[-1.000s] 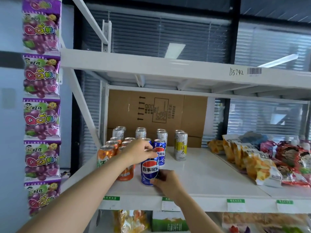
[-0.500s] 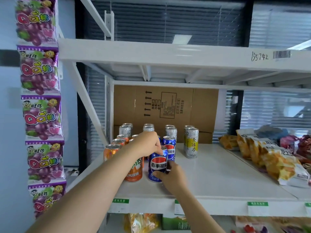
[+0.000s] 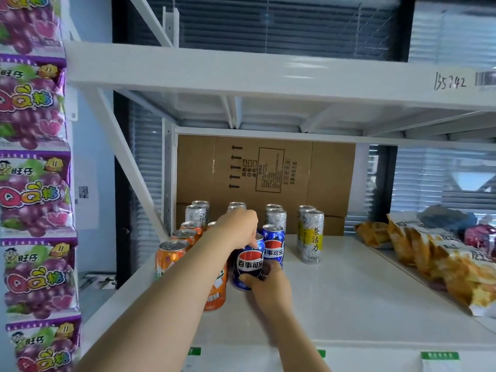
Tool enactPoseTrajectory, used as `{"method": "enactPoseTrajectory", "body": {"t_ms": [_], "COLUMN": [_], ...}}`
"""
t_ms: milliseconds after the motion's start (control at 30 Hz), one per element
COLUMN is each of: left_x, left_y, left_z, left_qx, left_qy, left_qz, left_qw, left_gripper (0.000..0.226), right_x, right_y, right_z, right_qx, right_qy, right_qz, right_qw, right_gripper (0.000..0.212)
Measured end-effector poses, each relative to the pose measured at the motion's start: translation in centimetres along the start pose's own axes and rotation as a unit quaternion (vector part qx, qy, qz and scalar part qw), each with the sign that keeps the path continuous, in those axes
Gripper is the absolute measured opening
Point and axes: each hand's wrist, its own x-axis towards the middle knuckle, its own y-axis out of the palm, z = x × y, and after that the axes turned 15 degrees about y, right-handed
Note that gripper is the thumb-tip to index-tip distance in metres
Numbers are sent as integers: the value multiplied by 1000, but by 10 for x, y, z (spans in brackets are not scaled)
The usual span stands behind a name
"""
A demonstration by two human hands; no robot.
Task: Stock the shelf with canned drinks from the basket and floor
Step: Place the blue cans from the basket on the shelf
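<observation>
Slides front blue can (image 3: 249,264) deeper on the shelf (image 3: 349,291): earlier ahead of the front orange can (image 3: 216,294), now set back behind its front line, close against second blue can (image 3: 273,248). Wraps right hand (image 3: 268,283) grip round the base.

Upright blue cola can (image 3: 249,264) on white shelf (image 3: 362,304), beside orange cans (image 3: 169,256)

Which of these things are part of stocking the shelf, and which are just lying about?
Part of the job: blue can, gripped by left hand and right hand; orange cans; silver cans; shelf.
Lying about: cardboard box; snack bags; candy packets.
</observation>
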Motion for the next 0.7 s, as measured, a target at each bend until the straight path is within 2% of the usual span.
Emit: {"method": "enactPoseTrajectory", "body": {"t_ms": [233, 700], "left_x": [5, -10], "left_y": [-4, 7], "left_z": [13, 15], "left_qx": [10, -8], "left_qy": [9, -3], "left_qz": [18, -27], "left_qw": [1000, 1000], "left_gripper": [29, 25], "right_x": [5, -3], "right_y": [1, -2], "right_z": [-4, 2], "right_qx": [-21, -36], "right_qy": [-17, -5], "right_qz": [11, 10], "right_qw": [1000, 999], "right_gripper": [46, 47]}}
